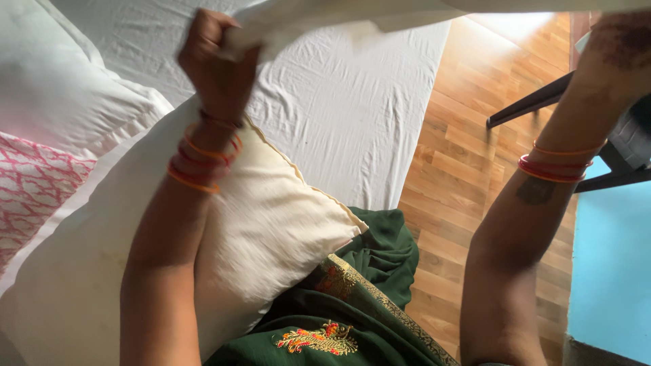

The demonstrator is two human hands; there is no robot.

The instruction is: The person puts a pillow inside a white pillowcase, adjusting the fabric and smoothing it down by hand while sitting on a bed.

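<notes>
Left hand (215, 57) sits at the far left of my head view, fist closed tight on the edge of a white cloth (319, 20) that runs across the top of the frame. I see the knuckles toward me, and orange and red bangles (202, 159) stacked on that wrist. Right hand (620, 41) is at the far right corner, mostly cut by the frame edge, so I cannot tell whether its fingers are closed or spread; the cloth passes just beside it, but contact is not visible. A second set of bangles (555, 166) rings the right forearm, with a dark mark just below them.

Under the left forearm lies a cream pillow (271, 217), its corner pointing right, resting against the green garment (366, 298) near me. That garment has a gold border and a small red and orange embroidered patch. Left of the pillow I see a white pillow (61, 102) and a pink patterned one (30, 190) at the frame edge. Beyond them a white sheet (346, 122) covers the bed. On the right is wooden floor (468, 163), a dark chair leg (529, 105) and a blue surface (610, 271).
</notes>
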